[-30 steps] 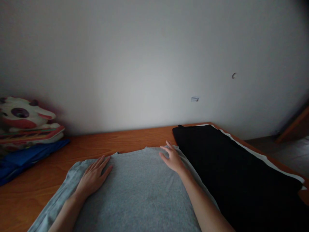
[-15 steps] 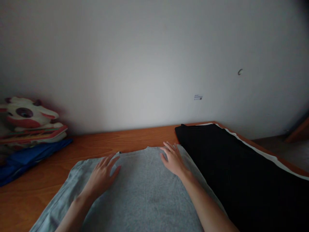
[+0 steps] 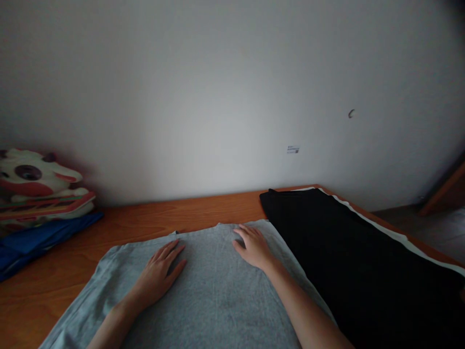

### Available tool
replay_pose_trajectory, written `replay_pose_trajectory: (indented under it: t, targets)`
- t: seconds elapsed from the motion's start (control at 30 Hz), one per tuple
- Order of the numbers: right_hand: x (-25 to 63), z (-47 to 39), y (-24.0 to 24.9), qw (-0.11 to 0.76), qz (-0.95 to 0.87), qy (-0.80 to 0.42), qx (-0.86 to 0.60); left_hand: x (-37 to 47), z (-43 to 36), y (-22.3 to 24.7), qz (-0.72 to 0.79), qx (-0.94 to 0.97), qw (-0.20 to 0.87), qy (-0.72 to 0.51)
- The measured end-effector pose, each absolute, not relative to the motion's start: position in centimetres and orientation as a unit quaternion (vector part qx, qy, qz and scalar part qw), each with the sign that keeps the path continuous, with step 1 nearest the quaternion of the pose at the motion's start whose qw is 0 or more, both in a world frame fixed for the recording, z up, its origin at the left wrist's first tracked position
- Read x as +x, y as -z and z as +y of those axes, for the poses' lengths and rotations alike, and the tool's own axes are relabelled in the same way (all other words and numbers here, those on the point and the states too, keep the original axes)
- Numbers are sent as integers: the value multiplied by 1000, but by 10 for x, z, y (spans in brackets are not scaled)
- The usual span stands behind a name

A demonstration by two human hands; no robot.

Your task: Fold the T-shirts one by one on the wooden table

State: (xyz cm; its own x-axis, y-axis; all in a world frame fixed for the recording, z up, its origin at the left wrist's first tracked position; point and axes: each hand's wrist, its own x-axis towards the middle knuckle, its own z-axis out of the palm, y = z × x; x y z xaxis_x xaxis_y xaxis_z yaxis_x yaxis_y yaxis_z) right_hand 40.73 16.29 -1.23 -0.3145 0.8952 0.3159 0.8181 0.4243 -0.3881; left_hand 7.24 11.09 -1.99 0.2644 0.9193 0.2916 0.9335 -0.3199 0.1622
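A grey cloth garment lies spread over the wooden table, its far edge fairly straight, with wrinkles along its left side. My left hand rests palm down on its left part, thumb stretched out to the side and fingers pointing at the far edge. On the right part, close to the far edge, my right hand lies flat with its fingers extended. Neither hand grips the fabric. The garment's near end runs out of the picture.
Right of the grey garment lies black cloth, with a strip of white cloth along its outer edge. A cow-shaped toy keyboard stands on blue fabric at the left. The wooden tabletop meets a wall behind.
My hands have come down onto the grey garment, the right one also shifting slightly left and nearer to me. The camera view has turned slightly.
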Motion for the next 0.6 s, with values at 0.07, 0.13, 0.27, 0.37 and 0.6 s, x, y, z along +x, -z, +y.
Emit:
replay_pose_trajectory:
  t: [0.07, 0.13, 0.27, 0.37, 0.6]
  targets:
    - [407, 163, 13, 246, -807, -76, -532, 74, 110, 19, -580, -796, 23, 170]
    - [408, 163, 12, 247, -808, -73, -529, 75, 109, 18, -581, -795, 23, 171]
    - [408, 163, 12, 251, -810, -62, -527, 77, 107, 14, -593, -790, 12, 155]
    - [408, 163, 12, 253, -811, -58, -525, 79, 106, 12, -597, -788, 4, 148]
    - [409, 163, 15, 249, -811, -62, -526, 78, 105, 14, -594, -788, 4, 162]
